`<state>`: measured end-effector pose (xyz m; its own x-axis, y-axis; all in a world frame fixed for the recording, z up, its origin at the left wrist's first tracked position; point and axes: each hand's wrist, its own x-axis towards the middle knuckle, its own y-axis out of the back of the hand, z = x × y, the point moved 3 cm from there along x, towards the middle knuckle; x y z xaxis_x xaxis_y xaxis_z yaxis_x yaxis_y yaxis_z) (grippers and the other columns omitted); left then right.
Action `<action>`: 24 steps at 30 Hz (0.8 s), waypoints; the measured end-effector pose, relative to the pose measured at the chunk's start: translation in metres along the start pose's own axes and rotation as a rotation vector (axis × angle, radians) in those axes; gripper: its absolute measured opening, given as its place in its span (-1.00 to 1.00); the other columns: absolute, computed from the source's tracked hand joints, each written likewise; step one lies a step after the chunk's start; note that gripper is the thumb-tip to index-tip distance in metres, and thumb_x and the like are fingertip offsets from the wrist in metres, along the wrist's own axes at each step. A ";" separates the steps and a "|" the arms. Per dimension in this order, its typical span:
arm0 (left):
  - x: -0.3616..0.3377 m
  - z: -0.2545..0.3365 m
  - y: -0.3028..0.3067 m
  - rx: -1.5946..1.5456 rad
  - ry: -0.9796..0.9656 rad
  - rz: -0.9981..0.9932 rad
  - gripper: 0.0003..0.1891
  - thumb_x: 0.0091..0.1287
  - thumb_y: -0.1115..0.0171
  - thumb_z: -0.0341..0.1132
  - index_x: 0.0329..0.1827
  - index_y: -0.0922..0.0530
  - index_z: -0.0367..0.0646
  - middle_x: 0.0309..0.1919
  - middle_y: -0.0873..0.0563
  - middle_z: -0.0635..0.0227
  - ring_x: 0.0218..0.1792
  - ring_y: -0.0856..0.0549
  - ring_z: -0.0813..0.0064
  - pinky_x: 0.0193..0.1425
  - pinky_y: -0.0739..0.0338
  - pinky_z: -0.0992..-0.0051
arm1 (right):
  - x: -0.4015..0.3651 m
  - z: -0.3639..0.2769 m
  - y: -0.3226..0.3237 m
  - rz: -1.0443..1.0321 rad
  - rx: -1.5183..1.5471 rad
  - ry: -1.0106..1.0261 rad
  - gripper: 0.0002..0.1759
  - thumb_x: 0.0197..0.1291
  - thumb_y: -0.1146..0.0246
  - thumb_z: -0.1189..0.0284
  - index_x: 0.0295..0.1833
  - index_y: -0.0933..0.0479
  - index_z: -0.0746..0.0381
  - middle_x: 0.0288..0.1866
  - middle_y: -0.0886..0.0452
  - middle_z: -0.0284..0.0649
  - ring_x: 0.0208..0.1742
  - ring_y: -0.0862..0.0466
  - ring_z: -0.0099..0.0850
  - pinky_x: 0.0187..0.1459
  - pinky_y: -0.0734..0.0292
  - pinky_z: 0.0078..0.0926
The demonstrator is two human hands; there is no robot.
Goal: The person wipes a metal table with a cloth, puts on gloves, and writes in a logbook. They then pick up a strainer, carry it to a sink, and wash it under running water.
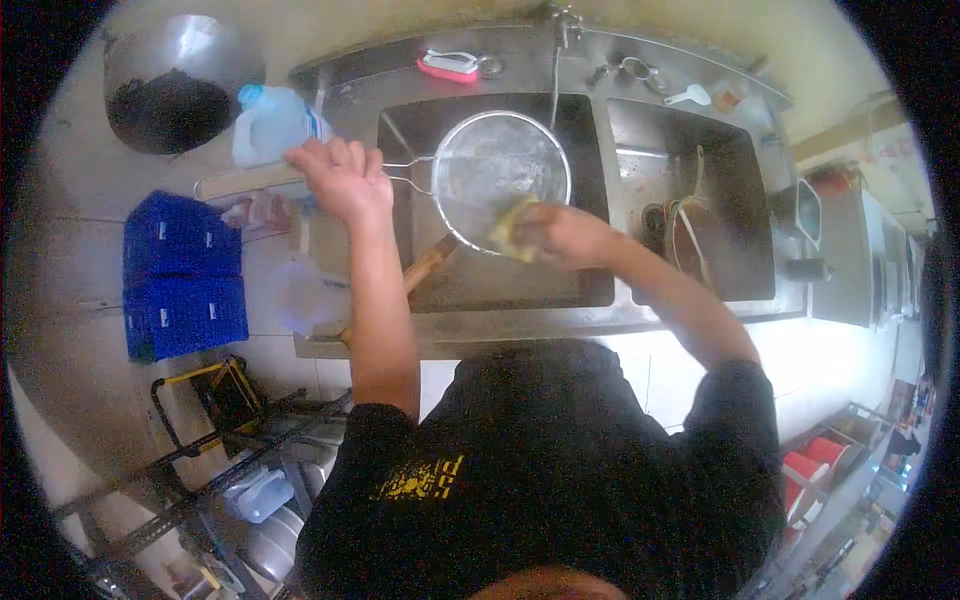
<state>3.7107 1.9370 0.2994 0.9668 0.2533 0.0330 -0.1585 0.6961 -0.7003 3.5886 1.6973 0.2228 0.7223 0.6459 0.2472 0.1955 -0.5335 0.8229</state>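
My left hand (345, 178) is closed round the long wooden handle of a round wire-mesh strainer (500, 165), holding it over the left sink basin (590, 270). In my right hand (568, 236) is a yellowish sponge (515, 228), pressed at the strainer's lower right rim; motion blurs it a little. Water runs from the tap (565, 25) in a thin stream behind the strainer's rim. Below the strainer, a wooden stick (430, 264) leans in the basin, partly hidden by my left forearm.
The right basin (740, 150) holds a brown-looking pot or strainer (695, 240). Along the back ledge lie a pink-and-white brush (450, 66) and a white scoop (688, 95). At the left stand a plastic jug (275, 123), a large metal pot (185, 80) and blue crates (185, 275).
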 end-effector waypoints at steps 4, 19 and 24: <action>-0.008 -0.009 0.000 0.012 0.042 -0.037 -0.50 0.50 0.26 0.26 -0.50 -0.12 0.13 -0.73 -0.05 0.60 -0.68 0.04 0.62 -0.61 0.16 0.53 | 0.008 0.021 0.012 0.279 0.024 -0.358 -0.60 0.03 -0.30 0.56 0.06 -0.58 0.24 0.14 -0.56 -0.03 0.19 -0.56 -0.09 0.26 -0.48 -0.20; 0.002 -0.008 -0.010 0.022 0.050 0.029 -0.53 0.51 0.22 0.22 -0.48 -0.14 0.14 -0.71 -0.03 0.61 -0.67 0.03 0.64 -0.58 0.18 0.54 | 0.027 -0.003 0.000 0.295 -0.012 -0.155 -0.70 0.07 -0.24 0.48 -0.04 -0.62 0.26 0.13 -0.58 -0.07 0.26 -0.51 -0.12 0.32 -0.41 -0.16; 0.007 0.007 -0.008 0.035 -0.012 0.022 -0.51 0.49 0.21 0.26 -0.48 -0.15 0.13 -0.72 -0.04 0.61 -0.68 0.02 0.64 -0.60 0.18 0.54 | 0.000 -0.009 -0.044 -0.076 -0.123 0.176 -0.72 0.12 -0.19 0.45 -0.04 -0.62 0.24 0.10 -0.59 -0.05 0.18 -0.56 -0.09 0.29 -0.43 -0.20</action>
<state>3.7177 1.9381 0.3097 0.9607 0.2762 0.0266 -0.1863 0.7132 -0.6757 3.5737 1.7261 0.1913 0.5794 0.7728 0.2590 0.1549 -0.4164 0.8959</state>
